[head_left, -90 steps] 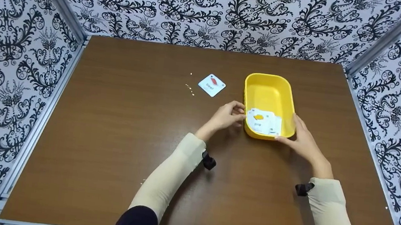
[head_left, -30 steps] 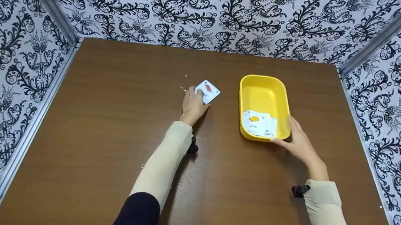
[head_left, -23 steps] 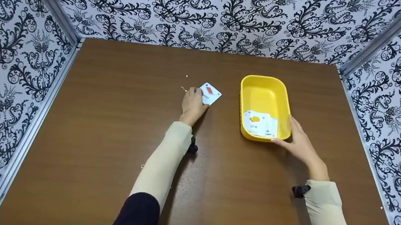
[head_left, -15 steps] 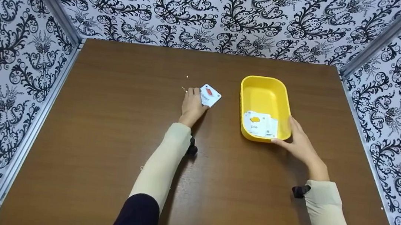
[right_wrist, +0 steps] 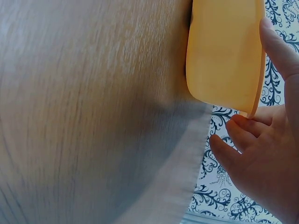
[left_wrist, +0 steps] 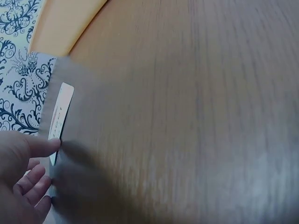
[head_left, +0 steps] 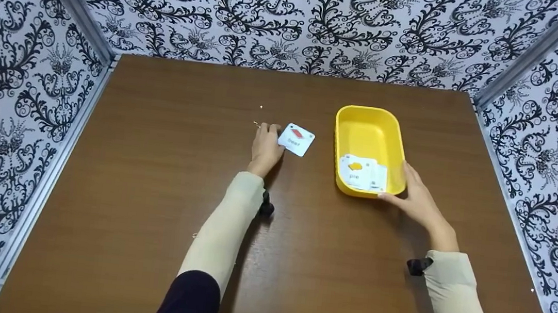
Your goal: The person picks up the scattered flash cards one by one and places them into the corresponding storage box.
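A white picture card (head_left: 296,139) printed with a red shape and the word "beef" is left of the yellow tray (head_left: 369,129). My left hand (head_left: 265,150) pinches its left corner; in the left wrist view the thumb (left_wrist: 44,146) lies on the card (left_wrist: 60,114), seen nearly edge-on, and the other fingers are curled beneath. My right hand (head_left: 417,199) grips the tray's near right corner, thumb on the front rim and fingers along the right side. Several white cards (head_left: 360,173) lie in the tray's near end, the top one showing a yellow picture.
Small white crumbs (head_left: 256,123) dot the brown table (head_left: 151,190) beyond the left hand. Black-and-white patterned walls (head_left: 293,18) with metal corner posts enclose the table at the back and both sides.
My left hand has left the tray's left side and reached the beef card, which has moved nearer and turned, and now sits slightly right. The right hand has kept its hold on the tray.
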A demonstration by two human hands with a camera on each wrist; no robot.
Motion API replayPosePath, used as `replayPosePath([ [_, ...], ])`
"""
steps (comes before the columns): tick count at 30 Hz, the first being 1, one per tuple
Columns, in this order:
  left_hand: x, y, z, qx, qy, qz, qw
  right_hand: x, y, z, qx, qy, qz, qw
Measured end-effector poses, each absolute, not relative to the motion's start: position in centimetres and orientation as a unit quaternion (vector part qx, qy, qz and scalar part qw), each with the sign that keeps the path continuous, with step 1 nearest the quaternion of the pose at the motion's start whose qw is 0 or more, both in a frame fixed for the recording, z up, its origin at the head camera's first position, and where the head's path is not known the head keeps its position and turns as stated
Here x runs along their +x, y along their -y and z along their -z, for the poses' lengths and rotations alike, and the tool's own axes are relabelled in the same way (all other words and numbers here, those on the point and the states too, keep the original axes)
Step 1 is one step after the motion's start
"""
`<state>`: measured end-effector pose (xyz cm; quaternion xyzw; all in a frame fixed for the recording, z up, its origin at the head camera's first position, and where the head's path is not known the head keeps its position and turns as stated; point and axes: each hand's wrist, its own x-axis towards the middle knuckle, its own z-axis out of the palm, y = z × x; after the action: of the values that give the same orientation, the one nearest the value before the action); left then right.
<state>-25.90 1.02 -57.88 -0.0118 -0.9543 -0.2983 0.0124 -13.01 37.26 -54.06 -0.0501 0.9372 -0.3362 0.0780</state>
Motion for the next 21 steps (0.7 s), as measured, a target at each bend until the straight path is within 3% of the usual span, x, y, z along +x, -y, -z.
replayPosePath([
  [12, -24.8, -3.5, 58.0, 0.023, 0.979, 0.202, -0.015, -13.0, -37.3, 54.1, -0.047, -0.938, 0.333, 0.085],
  [21, -24.8, -5.0, 58.1, 0.078, 0.973, 0.219, -0.004, -13.0, -37.4, 54.0, -0.043, -0.937, 0.336, 0.088],
])
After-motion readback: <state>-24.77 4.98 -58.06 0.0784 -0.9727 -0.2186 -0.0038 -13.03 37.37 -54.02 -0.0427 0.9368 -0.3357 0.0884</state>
